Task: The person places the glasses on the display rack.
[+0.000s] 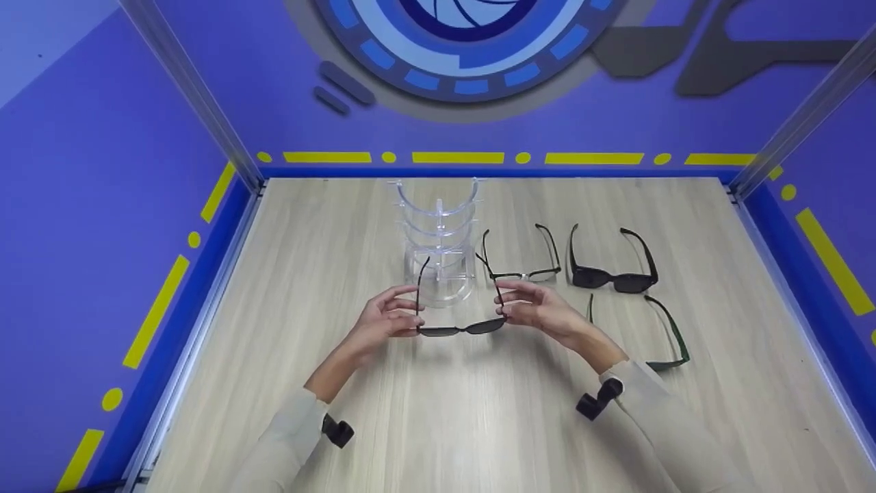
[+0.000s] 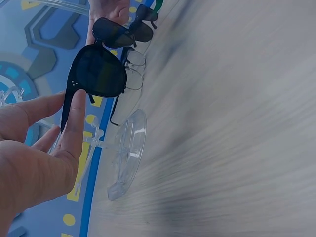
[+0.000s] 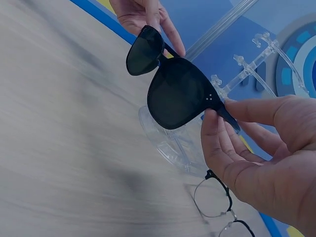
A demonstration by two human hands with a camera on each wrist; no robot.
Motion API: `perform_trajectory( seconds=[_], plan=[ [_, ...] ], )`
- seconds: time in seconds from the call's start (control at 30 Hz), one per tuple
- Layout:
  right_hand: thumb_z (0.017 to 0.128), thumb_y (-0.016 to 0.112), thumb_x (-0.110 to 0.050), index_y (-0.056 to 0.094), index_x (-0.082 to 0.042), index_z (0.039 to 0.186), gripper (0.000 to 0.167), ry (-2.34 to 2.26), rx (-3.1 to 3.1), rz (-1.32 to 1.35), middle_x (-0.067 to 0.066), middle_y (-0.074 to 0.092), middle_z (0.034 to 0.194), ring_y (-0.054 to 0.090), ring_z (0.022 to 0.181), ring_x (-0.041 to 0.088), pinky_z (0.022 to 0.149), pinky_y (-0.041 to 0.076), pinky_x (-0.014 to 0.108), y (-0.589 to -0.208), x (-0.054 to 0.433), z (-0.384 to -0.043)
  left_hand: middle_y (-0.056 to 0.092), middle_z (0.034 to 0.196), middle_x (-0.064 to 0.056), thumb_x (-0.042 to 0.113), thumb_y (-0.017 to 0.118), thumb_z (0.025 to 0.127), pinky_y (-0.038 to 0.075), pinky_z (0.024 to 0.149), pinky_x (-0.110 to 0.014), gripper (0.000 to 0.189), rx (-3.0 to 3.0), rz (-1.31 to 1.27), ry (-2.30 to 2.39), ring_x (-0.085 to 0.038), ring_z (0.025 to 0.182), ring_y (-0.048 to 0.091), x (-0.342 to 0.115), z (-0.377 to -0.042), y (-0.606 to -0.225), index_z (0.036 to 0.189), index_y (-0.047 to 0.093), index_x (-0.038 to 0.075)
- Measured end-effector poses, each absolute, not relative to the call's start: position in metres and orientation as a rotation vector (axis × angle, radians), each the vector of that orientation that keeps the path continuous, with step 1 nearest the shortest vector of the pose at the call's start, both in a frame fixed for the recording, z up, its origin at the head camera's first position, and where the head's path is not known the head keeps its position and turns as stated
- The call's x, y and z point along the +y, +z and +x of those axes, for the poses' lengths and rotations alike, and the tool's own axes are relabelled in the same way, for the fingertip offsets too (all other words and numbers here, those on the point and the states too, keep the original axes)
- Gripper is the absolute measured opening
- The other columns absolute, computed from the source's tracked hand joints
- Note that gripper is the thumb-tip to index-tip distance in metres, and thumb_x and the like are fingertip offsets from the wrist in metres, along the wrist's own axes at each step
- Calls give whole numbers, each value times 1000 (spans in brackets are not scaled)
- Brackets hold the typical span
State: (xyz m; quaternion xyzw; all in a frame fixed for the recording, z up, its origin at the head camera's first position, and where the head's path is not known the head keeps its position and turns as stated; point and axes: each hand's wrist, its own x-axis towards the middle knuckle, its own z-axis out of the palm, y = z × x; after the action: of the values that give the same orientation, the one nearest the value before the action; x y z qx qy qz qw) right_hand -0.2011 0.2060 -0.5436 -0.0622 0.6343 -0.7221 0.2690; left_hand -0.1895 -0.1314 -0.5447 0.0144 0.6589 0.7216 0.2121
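Between both hands is a pair of black sunglasses point(image 1: 484, 327) with dark lenses, temples unfolded and pointing away from me. My left hand point(image 1: 385, 316) pinches the left temple near its hinge; the right hand point(image 1: 540, 309) grips the other temple the same way. In the right wrist view the sunglasses point(image 3: 180, 94) show three small dots at the frame's corner. Just beyond them stands a clear plastic eyewear stand point(image 1: 439, 239) with several curved tiers, its round base on the table. The temple tips overlap the stand in the head view.
On the wooden table point(image 1: 308, 239), right of the stand, lie half-rim eyeglasses point(image 1: 525, 276), thick black sunglasses point(image 1: 612, 281) and green-templed glasses point(image 1: 674, 335) partly behind the right forearm. Blue printed panels point(image 1: 102, 226) wall in the back and sides.
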Motion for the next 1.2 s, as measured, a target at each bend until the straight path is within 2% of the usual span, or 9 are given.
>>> perform_trajectory(
  seconds=[0.3, 0.53, 0.73, 0.93, 1.07, 1.2],
  plan=[
    [97, 60, 5, 38, 2, 154, 62, -1984, 1682, -155, 9, 62, 130, 67, 112, 13, 98, 58, 28, -541, 200, -209, 64, 128, -22, -6, 70, 90, 64, 80, -29, 66, 1795, -8, 2021, -12, 91, 72, -135, -199, -547, 150, 44, 2],
    [97, 59, 4, 35, 4, 155, 63, -1989, 1678, -161, 10, 59, 133, 66, 115, 13, 99, 57, 27, -540, 194, -213, 67, 124, -17, -8, 70, 90, 64, 81, -29, 66, 1782, -50, 2041, -11, 90, 72, -139, -204, -551, 150, 46, 4],
    [97, 55, 9, 30, 5, 156, 64, -2031, 1603, -141, 6, 56, 132, 63, 116, 13, 101, 54, 25, -539, 186, -220, 68, 122, -16, -7, 71, 88, 64, 79, -28, 66, 1815, -83, 2033, -12, 90, 72, -142, -213, -552, 149, 48, 5],
    [96, 55, 11, 32, 1, 157, 66, -2051, 1587, -82, 6, 57, 130, 60, 118, 15, 99, 54, 25, -534, 181, -228, 67, 127, -20, -7, 70, 89, 64, 79, -28, 62, 1818, -104, 2045, -13, 90, 73, -145, -225, -552, 147, 51, 6],
    [95, 55, 11, 34, -3, 157, 66, -2067, 1556, -1, 5, 58, 127, 60, 116, 16, 98, 53, 26, -532, 178, -234, 69, 122, -17, -7, 70, 89, 64, 77, -28, 61, 1811, -119, 2065, -13, 87, 73, -145, -232, -552, 145, 52, 6],
    [96, 56, 11, 37, 1, 154, 62, -2103, 1510, 42, 2, 61, 121, 62, 108, 13, 97, 52, 26, -533, 174, -240, 70, 117, -13, -9, 69, 89, 64, 75, -27, 61, 1810, -134, 2079, -13, 86, 73, -145, -238, -552, 146, 52, 5]
  ],
)
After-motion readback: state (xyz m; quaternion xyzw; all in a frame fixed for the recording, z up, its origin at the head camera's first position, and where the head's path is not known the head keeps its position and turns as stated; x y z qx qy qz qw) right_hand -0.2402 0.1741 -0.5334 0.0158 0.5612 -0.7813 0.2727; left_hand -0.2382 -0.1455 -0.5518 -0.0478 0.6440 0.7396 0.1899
